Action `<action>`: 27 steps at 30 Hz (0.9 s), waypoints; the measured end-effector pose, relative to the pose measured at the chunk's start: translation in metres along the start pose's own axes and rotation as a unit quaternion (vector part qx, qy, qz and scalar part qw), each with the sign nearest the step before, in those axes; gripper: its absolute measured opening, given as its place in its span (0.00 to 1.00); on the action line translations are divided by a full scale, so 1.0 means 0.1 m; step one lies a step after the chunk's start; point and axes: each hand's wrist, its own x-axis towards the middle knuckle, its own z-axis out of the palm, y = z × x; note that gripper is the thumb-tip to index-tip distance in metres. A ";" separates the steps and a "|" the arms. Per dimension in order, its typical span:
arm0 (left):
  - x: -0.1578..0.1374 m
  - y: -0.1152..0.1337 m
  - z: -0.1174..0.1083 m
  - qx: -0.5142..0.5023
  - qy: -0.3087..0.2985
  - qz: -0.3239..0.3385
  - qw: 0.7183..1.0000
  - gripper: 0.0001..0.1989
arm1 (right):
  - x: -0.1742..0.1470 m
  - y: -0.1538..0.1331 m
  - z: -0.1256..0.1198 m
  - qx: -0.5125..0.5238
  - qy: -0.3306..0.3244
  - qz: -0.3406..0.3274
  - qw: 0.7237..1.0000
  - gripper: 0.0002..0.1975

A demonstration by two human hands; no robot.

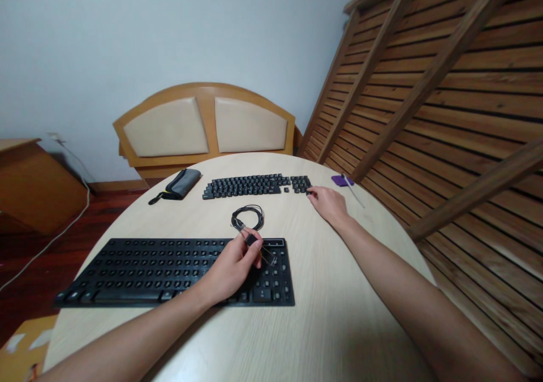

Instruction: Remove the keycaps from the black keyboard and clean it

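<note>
A black keyboard (156, 271) lies across the near left of the table, most of its keycaps off, with a few left along the bottom row and number pad. Over its right end, my left hand (233, 266) is closed on a wire keycap puller (268, 252), its thin wires reaching out to the right. Farther back, loose black keycaps (244, 186) are laid out in keyboard order. At the right end of these rows, my right hand (328, 202) pinches a black keycap (309, 192) at the table surface. One keycap (286, 189) sits apart just left of it.
A coiled black cable (248, 218) lies behind the keyboard. A grey and black pouch (182, 184) is at the back left of the round table (339, 291). A purple cloth (341, 180) and a pale thin-handled brush-like tool (355, 194) lie back right, near slatted wood (424, 116).
</note>
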 end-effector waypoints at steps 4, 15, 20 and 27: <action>0.00 0.02 0.00 -0.005 -0.001 -0.003 1.000 0.12 | 0.01 0.03 0.03 0.006 0.003 0.004 1.000 0.15; 0.02 0.01 0.00 -0.012 -0.001 0.000 1.000 0.12 | 0.02 0.02 0.03 0.015 0.010 0.004 1.000 0.15; -0.01 0.02 -0.02 0.009 0.005 0.009 1.000 0.11 | -0.05 -0.02 -0.04 0.024 0.015 0.002 1.000 0.16; -0.09 0.30 -0.17 0.202 -0.046 0.082 0.975 0.11 | -0.41 -0.45 -0.64 0.103 -0.017 -0.110 0.988 0.07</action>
